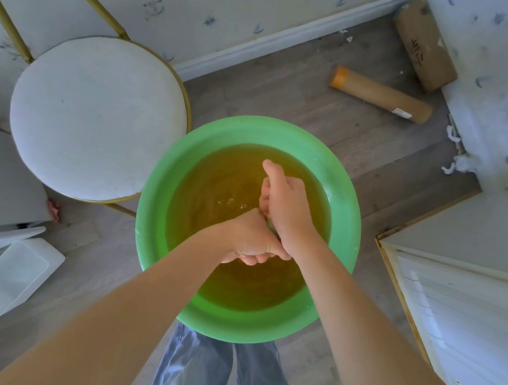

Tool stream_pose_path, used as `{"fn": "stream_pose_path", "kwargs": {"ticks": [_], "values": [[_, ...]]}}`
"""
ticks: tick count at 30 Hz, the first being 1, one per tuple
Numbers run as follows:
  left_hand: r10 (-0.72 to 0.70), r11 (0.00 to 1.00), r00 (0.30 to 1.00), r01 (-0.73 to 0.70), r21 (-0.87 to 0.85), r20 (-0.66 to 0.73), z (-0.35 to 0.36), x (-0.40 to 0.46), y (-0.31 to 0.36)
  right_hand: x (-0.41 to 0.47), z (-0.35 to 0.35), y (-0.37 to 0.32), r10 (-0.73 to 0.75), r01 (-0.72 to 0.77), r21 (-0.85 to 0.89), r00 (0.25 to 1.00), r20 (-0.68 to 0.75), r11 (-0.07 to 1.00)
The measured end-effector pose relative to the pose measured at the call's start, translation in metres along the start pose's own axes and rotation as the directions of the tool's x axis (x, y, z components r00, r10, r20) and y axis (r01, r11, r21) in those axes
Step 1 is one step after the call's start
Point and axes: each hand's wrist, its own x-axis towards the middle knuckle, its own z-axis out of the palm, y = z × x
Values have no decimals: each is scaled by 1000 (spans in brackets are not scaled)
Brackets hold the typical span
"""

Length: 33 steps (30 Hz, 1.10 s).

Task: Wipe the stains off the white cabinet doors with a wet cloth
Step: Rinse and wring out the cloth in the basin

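The cloth (pixel 271 225) is almost wholly hidden: only a small pale-green bit shows between the two hands, above the water in the green basin (pixel 161 213). The left hand (pixel 249 239) has its fingers (pixel 258 257) curled tight around the near end. The right hand (pixel 286 205) grips the far end, fingers wrapped under and thumb sticking forward. The basin sits on the grey wood floor (pixel 289 95), holding yellowish water. A white round chair (pixel 96 117) stands just beside it on the left. A white cabinet door (pixel 466 314) stands to the right. Two cardboard tubes (pixel 381 94) lie near the wall.
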Motion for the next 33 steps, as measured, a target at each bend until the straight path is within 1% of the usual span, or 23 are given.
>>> {"fn": "stream_pose_path", "kwargs": {"ticks": [2,4,7,9,12,15,17,23,26,30,33], "values": [[-9,1000,995,9,-3,-102,5,3,-1,2,3,1,-11,11,-50,1000,-11,999],[7,999,982,0,39,-187,9,6,-2,4,6,1,-22,19,-88,999,-39,996],[116,976,955,-59,211,-273,14,8,-4,6,8,3,-5,-4,-130,997,-71,992],[189,959,927,-104,262,-325,13,8,-7,7,9,6,21,-34,-152,996,-82,988],[232,876,919,-55,480,-318,13,10,-8,8,11,10,55,-72,-160,992,-112,984],[257,838,904,-32,544,-343,17,14,-11,9,14,13,82,-106,-161,986,-144,981],[255,845,898,-27,534,-359,17,17,-17,9,15,15,96,-121,-162,983,-156,979],[173,868,899,54,494,-403,19,26,-29,8,19,19,146,-177,-161,972,-186,971],[142,881,904,70,468,-403,19,25,-30,9,19,21,184,-222,-171,960,-211,960],[99,915,900,86,393,-426,19,22,-28,11,20,25,208,-250,-155,947,-245,956],[88,910,902,100,403,-423,20,22,-28,12,20,27,238,-280,-142,937,-258,949]]}}
